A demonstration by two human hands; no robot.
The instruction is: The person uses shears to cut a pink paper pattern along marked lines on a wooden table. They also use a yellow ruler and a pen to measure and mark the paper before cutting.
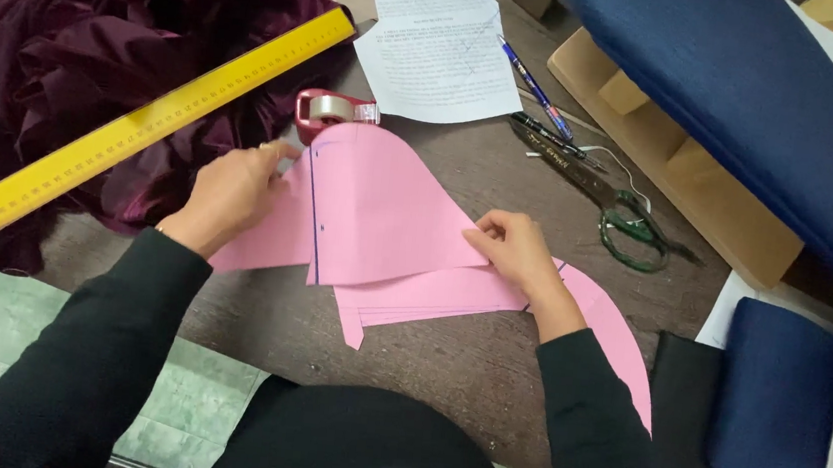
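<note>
Pink paper pattern pieces (388, 212) lie overlapped on the wooden table (446, 357), just below the tape dispenser (332, 111). Left hand (229, 193) pinches the left edge beside the blue line; right hand (515, 253) pinches the top sheet's right corner. Keep both edges flat and aligned before pressing.

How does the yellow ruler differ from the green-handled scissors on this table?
The yellow ruler is long, straight and bright; the scissors are shorter, with dark blades and green loop handles. The ruler lies across the purple velvet cloth, near the left hand; the scissors lie on the bare brown table, beyond the right hand. Neither hand touches either tool: both hands rest on the pink paper pieces.
</note>
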